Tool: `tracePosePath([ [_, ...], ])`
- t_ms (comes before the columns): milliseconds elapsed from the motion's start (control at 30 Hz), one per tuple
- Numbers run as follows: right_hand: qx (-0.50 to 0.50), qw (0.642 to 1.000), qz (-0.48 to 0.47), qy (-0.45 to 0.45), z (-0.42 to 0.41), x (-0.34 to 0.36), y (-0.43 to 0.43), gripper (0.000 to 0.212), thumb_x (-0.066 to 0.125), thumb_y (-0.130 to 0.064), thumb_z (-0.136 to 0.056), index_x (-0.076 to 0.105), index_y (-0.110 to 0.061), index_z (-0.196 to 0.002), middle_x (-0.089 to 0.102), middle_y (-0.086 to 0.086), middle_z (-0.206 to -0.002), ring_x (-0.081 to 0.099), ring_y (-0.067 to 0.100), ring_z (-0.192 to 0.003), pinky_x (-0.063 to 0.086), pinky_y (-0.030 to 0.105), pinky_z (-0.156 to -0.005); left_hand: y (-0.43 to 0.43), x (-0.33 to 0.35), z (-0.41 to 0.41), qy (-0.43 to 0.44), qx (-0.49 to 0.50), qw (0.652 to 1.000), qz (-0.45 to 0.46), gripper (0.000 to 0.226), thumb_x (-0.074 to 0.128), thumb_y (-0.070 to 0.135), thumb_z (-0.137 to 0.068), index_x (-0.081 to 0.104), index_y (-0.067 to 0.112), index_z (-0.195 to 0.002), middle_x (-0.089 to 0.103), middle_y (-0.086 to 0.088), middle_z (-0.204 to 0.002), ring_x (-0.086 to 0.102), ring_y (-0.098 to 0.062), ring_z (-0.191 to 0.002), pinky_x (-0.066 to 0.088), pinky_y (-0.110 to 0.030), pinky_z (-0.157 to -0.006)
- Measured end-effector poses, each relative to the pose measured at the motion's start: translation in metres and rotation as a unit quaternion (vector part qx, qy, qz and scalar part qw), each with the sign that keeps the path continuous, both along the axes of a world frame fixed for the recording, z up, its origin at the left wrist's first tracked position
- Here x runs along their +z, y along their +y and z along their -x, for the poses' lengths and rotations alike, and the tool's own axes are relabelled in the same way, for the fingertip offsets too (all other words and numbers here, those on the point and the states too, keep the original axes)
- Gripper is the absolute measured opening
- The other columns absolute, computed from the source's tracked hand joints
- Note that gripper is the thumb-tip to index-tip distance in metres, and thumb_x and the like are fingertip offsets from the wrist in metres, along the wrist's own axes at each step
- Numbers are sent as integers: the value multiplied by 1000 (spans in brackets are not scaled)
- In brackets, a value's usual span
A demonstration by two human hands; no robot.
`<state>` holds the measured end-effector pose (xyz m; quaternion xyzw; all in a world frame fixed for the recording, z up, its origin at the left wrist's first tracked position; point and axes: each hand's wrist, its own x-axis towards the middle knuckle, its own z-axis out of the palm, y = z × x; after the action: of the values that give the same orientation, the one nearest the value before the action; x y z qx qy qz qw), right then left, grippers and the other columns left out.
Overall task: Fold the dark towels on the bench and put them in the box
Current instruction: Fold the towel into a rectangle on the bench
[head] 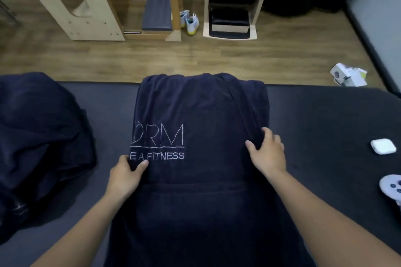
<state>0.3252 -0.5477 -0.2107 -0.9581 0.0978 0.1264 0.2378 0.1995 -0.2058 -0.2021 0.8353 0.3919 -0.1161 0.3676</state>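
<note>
A dark navy towel (201,110) with white stitched lettering lies lengthwise across the black padded bench (325,115), folded into a long strip that reaches the far edge. My left hand (125,173) pinches its left edge beside the lettering. My right hand (268,151) grips a fold along its right edge. A heap of more dark towels (41,132) sits crumpled on the bench at the left. No box for the towels shows in this view.
A white earbud case (383,146) and a pale game controller (391,187) lie on the bench at the right. Beyond the bench is wooden floor with a small white carton (349,74), white shoes (191,22) and wooden exercise frames (86,6).
</note>
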Motion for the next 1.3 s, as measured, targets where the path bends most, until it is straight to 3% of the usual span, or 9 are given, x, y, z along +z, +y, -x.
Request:
tracePosePath([
  [200,27,995,94,-13,50,-20,-23,30,42,-36,-103,53,-9,-112,64,7,-91,61,31,-71,46,37,-59,-14,-14,80,52,-69,995,-58,41,63,32,-94,58,11,-129,73,-10,-102,66,-36,-96,50,-40,-81],
  [333,15,995,92,43,83,-3,-42,35,56,-39,-96,55,-13,-120,65,7,-109,63,28,-91,46,36,-65,-14,3,97,122,-56,991,-27,42,76,43,-79,61,36,-118,74,5,-105,67,-24,-103,50,-36,-82],
  [567,206,970,102,-83,-70,-4,38,61,57,-37,-96,39,-8,-146,53,16,-129,52,36,-116,52,46,-85,0,6,-78,-51,83,995,16,38,74,42,-85,57,17,-107,62,4,-101,57,-17,-95,42,-32,-82],
  [700,-10,998,-40,-40,-131,-5,48,37,40,-17,-101,52,-8,-135,59,23,-129,55,43,-118,46,43,-95,17,-3,-138,-61,100,993,18,25,66,36,-91,63,14,-103,67,-1,-101,61,-24,-98,48,-37,-86],
  [833,-289,928,-235,-3,-159,-7,22,34,39,-17,-95,70,-10,-109,68,14,-117,60,38,-114,50,41,-92,31,3,-161,-82,182,973,114,30,64,23,-84,66,8,-110,68,-9,-112,64,-33,-106,50,-49,-99],
  [933,-165,933,-313,69,-171,8,39,27,57,-42,-85,72,-19,-87,73,1,-99,67,27,-100,48,38,-83,32,11,-188,-80,164,964,194,29,68,25,-81,69,12,-107,71,-11,-108,67,-30,-98,55,-46,-89],
  [1033,-52,948,-297,105,-189,11,63,46,75,-50,-77,70,-16,-108,72,-1,-103,68,19,-92,55,36,-88,23,20,-220,-99,150,951,253,25,73,34,-88,71,17,-105,74,-5,-104,70,-22,-95,56,-36,-83],
  [1233,-327,695,-624,141,-220,30,24,38,45,-36,-102,70,-7,-99,74,14,-102,70,30,-93,56,40,-87,38,31,-227,-264,228,865,360,20,56,20,-99,66,27,-114,76,-2,-108,73,-20,-96,59,-36,-80],
  [1300,-339,676,-634,159,-214,24,3,43,40,-36,-105,68,-5,-108,73,17,-107,68,31,-100,54,40,-86,44,30,-224,-251,185,876,369,25,52,12,-99,66,23,-117,76,-2,-104,72,-19,-94,59,-34,-76],
])
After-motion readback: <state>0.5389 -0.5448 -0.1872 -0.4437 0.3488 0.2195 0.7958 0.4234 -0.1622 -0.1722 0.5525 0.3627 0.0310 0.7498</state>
